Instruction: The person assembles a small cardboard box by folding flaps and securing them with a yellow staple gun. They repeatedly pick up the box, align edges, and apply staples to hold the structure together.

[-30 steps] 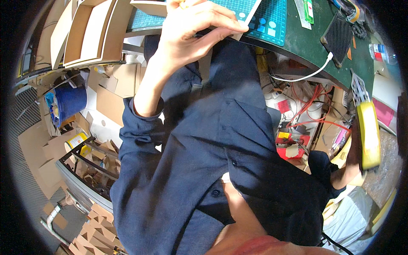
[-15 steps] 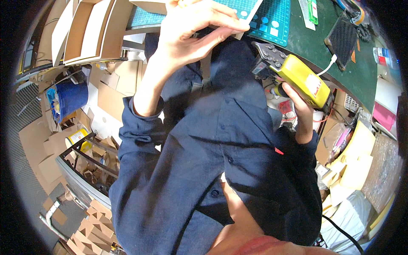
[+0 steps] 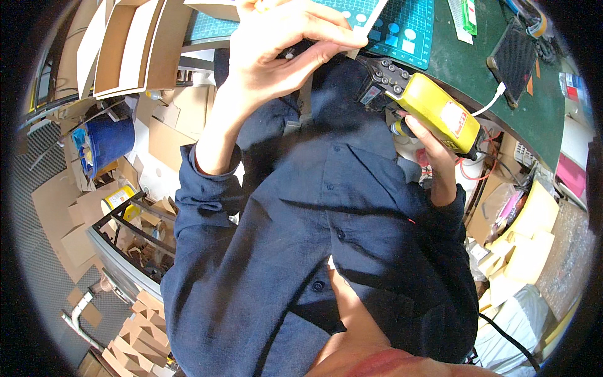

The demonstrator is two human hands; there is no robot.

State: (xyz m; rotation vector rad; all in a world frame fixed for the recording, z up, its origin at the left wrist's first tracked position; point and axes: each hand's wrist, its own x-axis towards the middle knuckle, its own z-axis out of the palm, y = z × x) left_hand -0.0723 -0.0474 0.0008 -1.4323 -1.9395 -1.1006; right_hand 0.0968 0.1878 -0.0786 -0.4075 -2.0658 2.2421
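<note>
Head view, looking down the person's dark blue shirt (image 3: 326,251); left hand (image 3: 282,47) raised at the top edge, fingers curled shut around a small dark part (image 3: 295,50), mostly hidden by the fingers, at the near edge of a teal cutting mat (image 3: 402,28); right hand (image 3: 427,141) closed around the grip of a yellow handheld tool (image 3: 436,113) with a black head, held just beside the green bench (image 3: 502,94); black pad (image 3: 515,53) on the bench; blue bucket (image 3: 110,141) and cardboard boxes (image 3: 169,135) lower left.
</note>
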